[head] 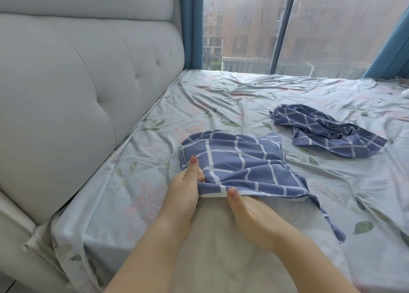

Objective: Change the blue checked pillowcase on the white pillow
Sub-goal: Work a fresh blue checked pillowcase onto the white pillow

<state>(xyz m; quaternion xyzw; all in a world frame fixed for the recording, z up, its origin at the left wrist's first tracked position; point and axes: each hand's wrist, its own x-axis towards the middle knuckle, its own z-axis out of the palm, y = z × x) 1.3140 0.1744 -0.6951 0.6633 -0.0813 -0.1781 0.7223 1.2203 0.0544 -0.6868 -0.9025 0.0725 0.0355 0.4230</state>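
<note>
Left hand [183, 188] and right hand [250, 217] pinch the pillowcase [239, 159] hem over the pillow [221, 237]; second pillowcase [325, 133] crumpled beyond

text: none legible | labels: none | brands: none | numbers: none

Home bedroom: padded headboard [84, 89], floral bedsheet [221, 97], curtained window [243, 26].

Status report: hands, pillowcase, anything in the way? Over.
Left hand and right hand both pinch the pillowcase hem. It covers only the far end of the white pillow. A second checked pillowcase lies crumpled to the right, apart.
</note>
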